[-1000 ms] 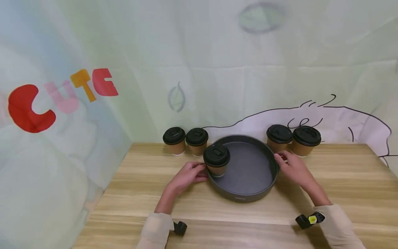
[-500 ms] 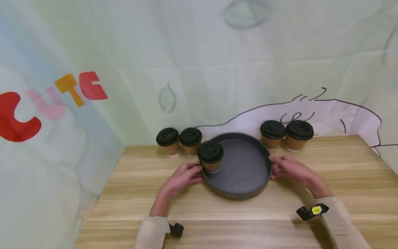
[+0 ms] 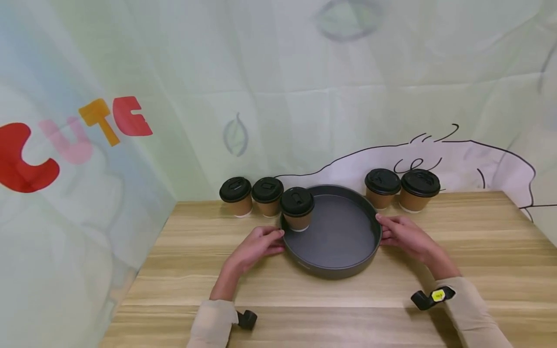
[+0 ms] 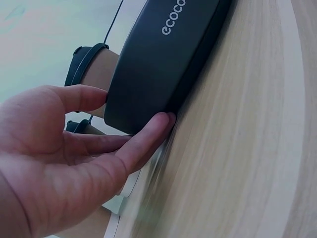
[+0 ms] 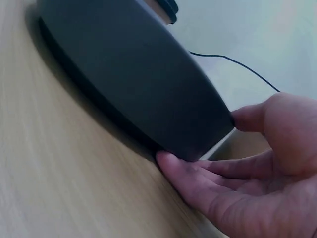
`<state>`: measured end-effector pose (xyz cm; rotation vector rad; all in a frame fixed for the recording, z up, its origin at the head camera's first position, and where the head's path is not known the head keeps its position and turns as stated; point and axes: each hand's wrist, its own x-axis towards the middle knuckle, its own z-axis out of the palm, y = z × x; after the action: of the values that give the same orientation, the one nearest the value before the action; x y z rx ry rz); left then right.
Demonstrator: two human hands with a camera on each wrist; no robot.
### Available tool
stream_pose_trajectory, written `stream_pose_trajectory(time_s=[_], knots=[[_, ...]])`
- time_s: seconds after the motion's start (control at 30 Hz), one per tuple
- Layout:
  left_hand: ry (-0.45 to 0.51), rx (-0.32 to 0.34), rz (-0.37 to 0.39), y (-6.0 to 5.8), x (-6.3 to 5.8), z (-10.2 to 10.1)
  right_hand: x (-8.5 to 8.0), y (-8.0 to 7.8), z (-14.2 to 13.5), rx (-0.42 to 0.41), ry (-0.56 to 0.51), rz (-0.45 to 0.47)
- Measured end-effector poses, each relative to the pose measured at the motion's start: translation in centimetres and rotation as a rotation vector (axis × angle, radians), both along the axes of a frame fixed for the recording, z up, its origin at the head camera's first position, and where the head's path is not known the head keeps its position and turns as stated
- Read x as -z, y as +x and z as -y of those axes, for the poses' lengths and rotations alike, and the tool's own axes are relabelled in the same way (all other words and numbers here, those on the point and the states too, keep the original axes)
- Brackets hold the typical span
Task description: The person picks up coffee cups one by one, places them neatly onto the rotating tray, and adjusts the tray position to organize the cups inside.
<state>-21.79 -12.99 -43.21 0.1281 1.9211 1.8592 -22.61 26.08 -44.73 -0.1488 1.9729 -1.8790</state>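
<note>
A dark grey round pan [image 3: 341, 237] sits on the wooden table, with pale "ecoco" lettering on its side wall in the left wrist view. Inside it, at the left edge, a lidded paper coffee cup [image 3: 298, 210] stands upright. My left hand [image 3: 256, 246] grips the pan's left side, thumb at the rim and fingertips [image 4: 161, 121] low by the base. Opposite, my right hand [image 3: 406, 237] holds the right side likewise, its thumb [image 5: 247, 118] against the rim and fingers at the lower edge.
Behind the pan on the left stand two more lidded cups, one outer [image 3: 237, 195] and one inner [image 3: 268, 195]. Another pair, a cup [image 3: 382, 188] and its neighbour [image 3: 419, 189], is at the back right. A printed curtain [image 3: 261, 63] hangs behind the table [image 3: 330, 314].
My right hand has moved from the pan's upper right rim down to its right side. The pan has turned clockwise, carrying its cup backward and its front label leftward.
</note>
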Motion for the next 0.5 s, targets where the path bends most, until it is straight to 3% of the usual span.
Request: stream_pose_trajectory(time_s=[0.17, 0.3, 0.37, 0.5], knots=[[-0.005, 0.004, 0.0, 0.0, 0.0, -0.1, 0.0, 0.4, -1.1, -0.13, -0.064, 0.065], [0.0, 0.008, 0.006, -0.1, 0.1, -0.1, -0.3, 0.8, -1.9, -0.232, -0.047, 0.125], [0.002, 0.008, 0.003, -0.1, 0.2, -0.1, -0.4, 0.8, -1.7, -0.212, -0.039, 0.121], [0.006, 0.011, -0.006, -0.1, 0.1, -0.1, -0.3, 0.4, -0.9, -0.078, -0.032, 0.078]])
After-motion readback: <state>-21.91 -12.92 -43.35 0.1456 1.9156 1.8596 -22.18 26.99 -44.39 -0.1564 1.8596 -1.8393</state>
